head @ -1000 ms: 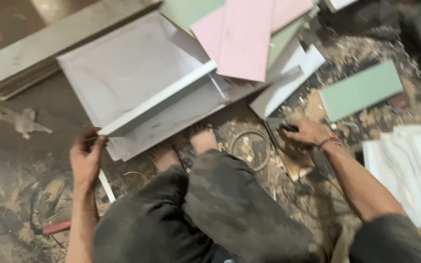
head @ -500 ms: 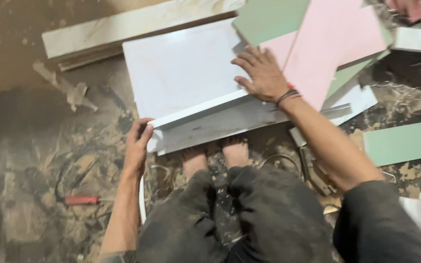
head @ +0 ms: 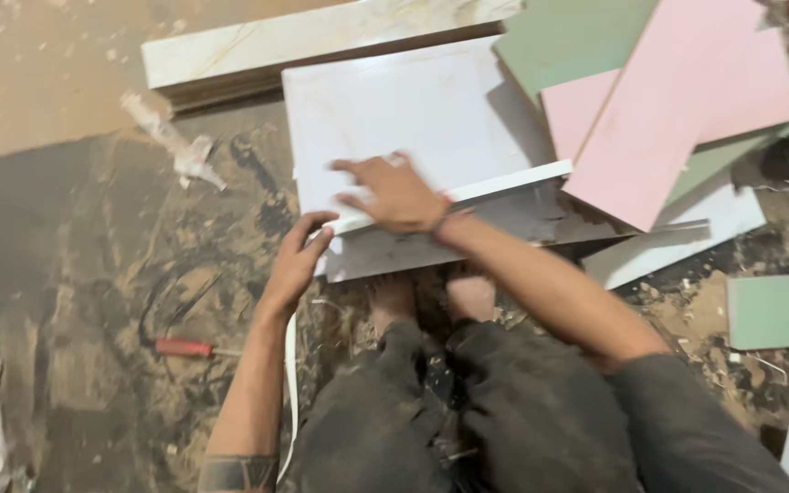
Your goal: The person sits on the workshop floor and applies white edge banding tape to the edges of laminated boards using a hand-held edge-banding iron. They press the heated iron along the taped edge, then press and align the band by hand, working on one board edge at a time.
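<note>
White tile (head: pixel 413 119) sits upper centre of frame. My left hand (head: pixel 296 265) curls around its near-left corner, fingers closed on the edge. My right hand (head: pixel 394 194) lies flat, fingers spread, pressing the white strip (head: pixel 504 185) across it.

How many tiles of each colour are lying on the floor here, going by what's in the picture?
Pink tiles: 2
Green tiles: 2, perhaps a third under the pink
White tiles: 2 clearly, one under the right hand; edge pieces uncertain
Marbled slab: 1
Total: 7 clearly seen
</note>
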Motion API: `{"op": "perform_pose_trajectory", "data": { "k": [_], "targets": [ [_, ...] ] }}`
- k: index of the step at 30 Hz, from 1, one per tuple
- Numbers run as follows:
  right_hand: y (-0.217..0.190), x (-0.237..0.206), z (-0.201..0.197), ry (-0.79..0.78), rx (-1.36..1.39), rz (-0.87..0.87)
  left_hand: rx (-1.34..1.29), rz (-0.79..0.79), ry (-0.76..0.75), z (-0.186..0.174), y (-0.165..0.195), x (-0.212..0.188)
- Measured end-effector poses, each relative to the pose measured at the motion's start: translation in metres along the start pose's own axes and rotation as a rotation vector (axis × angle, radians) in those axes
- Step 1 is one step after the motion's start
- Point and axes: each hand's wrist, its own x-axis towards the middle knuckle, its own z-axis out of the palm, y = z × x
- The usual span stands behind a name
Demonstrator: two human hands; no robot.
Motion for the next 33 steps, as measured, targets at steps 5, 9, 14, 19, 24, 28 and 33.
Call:
{"op": "perform_pose_trajectory", "data": {
  "k": [5,9,14,19,24,28,33],
  "targets": [
    [0.055,-0.048,-0.049,0.114,-0.466,0.124,0.763,0.608,0.198,0.048,0.044,0.000],
    [0.077,-0.052,-0.046,0.168,-0.521,0.104,0.910,0.868,0.035,0.113,0.065,0.036],
    [0.074,-0.044,-0.050,-0.038,-0.388,0.333,1.029,0.540,-0.052,0.089,0.054,0.036],
    [0.075,-0.046,-0.061,-0.179,-0.343,0.324,1.097,0.563,0.061,0.040,0.041,0.021],
    [0.062,-0.033,-0.064,-0.331,-0.359,0.329,1.021,0.539,0.062,0.046,0.032,0.022],
    [0.017,0.004,-0.011,-0.371,-0.387,0.194,1.062,0.639,0.110,0.052,0.028,0.025],
    [0.033,0.000,-0.012,-0.107,-0.459,0.125,1.011,0.665,0.120,0.049,0.032,0.024]
  ]
}}
